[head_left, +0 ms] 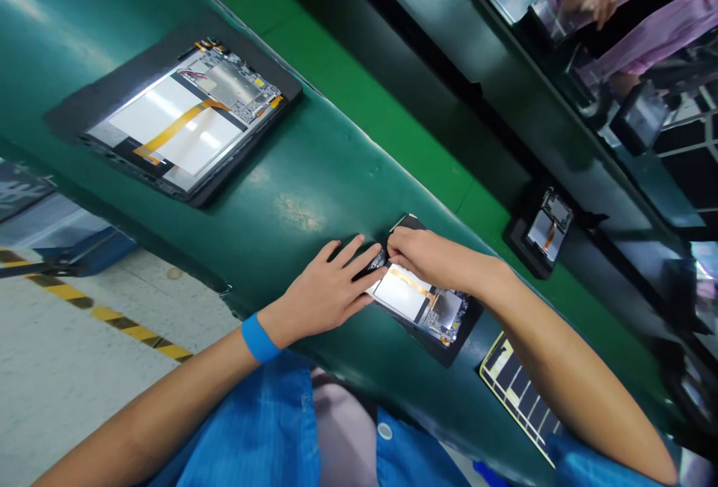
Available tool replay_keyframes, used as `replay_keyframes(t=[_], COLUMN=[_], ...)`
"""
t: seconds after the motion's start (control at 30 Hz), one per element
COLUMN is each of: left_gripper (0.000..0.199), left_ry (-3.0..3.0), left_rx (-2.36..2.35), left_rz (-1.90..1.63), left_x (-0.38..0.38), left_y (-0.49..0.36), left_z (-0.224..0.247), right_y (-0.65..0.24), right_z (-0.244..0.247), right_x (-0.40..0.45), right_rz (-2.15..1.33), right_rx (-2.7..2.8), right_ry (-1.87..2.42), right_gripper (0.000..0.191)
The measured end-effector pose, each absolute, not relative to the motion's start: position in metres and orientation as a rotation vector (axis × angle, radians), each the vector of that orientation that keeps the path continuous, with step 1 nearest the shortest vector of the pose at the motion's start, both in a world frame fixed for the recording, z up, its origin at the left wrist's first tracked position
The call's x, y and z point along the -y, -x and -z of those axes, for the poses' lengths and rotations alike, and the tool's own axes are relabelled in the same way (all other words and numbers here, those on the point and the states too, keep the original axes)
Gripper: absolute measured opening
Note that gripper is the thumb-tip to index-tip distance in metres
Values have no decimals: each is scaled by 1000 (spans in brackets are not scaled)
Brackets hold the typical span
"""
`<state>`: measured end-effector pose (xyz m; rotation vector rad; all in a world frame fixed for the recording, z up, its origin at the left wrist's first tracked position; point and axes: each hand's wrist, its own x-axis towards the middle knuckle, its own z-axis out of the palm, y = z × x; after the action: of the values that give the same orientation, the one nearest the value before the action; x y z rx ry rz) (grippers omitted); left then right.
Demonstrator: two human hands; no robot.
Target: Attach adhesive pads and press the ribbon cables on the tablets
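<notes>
Head view, inventory by size.

Green conveyor belt (314,173): runs diagonally from upper left to lower right; its near edge drops off to a pale floor with yellow-black hazard striping (112,319). A wide stretch of bare belt lies between the two nearest tablets.

Large opened tablet (185,117): lies on a dark mat at upper left, back cover off, white panel, orange flex strip and circuit board exposed; well apart from both hands.

Opened tablet under the hands (420,304): sits on a dark mat close to the belt's near edge, white panel and board facing up. Its left end is covered by the hands; its right end is free.

Striped card (519,386): lies just beside that tablet's lower right corner, partly under the right forearm.

Small opened tablet (547,229): farther along the belt, near its far edge, well apart.

Left hand (330,289): flat on the belt, fingers spread apart, fingertips touching the tablet's left end; blue wristband (259,337) at the wrist.

Right hand (426,255): fingers drawn together, pinching at the tablet's upper left corner; what they grip is too small to tell.

Another person's hand (588,1): upper right, beyond the belt, pink sleeve.
</notes>
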<state>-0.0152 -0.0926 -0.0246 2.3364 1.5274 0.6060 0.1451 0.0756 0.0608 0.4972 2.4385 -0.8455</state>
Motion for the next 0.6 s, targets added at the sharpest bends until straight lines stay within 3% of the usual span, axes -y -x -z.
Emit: replay_keyframes(t=[0.4,0.53,0.6], left_gripper=[48,50,54], left_ry=[-2334,-2319,-2230], left_rx=[-1599,-1635,-1682], left_rz=[-533,-527,-621], left_x=[92,91,89], left_y=[7,3,8], left_z=[19,20,20], right_y=[-191,-232,-251], right_z=[-65,-56,-45], right_x=[-69,-31,-6], right_rz=[773,742,668], right_rx=[-2855,-2958,-3027], right_ry=[-1113,-1130,-1076], right_gripper=[15,23,37])
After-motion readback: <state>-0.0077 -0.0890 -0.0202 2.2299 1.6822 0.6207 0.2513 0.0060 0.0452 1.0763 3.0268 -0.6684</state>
